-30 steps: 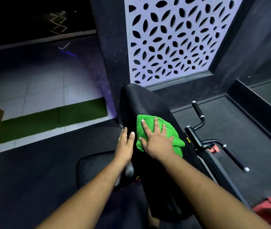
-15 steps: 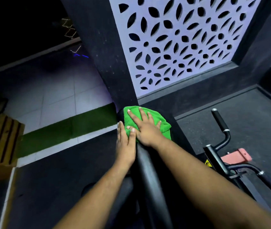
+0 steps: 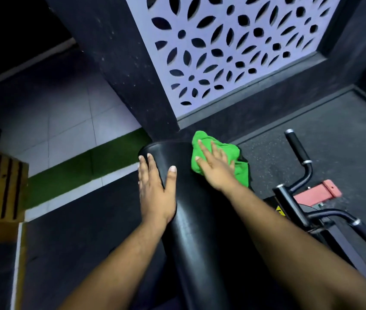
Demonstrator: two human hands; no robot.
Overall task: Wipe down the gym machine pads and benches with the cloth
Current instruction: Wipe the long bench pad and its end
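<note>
Head view: right hand presses cloth flat-fingered at pad top, 1 o'clock edge. Left hand flat, fingers straight, braces pad's 10 o'clock side. Judged mid-wipe; lower pad, other benches left.

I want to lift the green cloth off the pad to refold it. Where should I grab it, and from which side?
Probably pinch the bunched far end of the green cloth, which rises above the black pad near its top edge, coming from above. The right hand presses flat on the middle, and the right part hangs over the pad's side, so those parts look harder to take.
</note>
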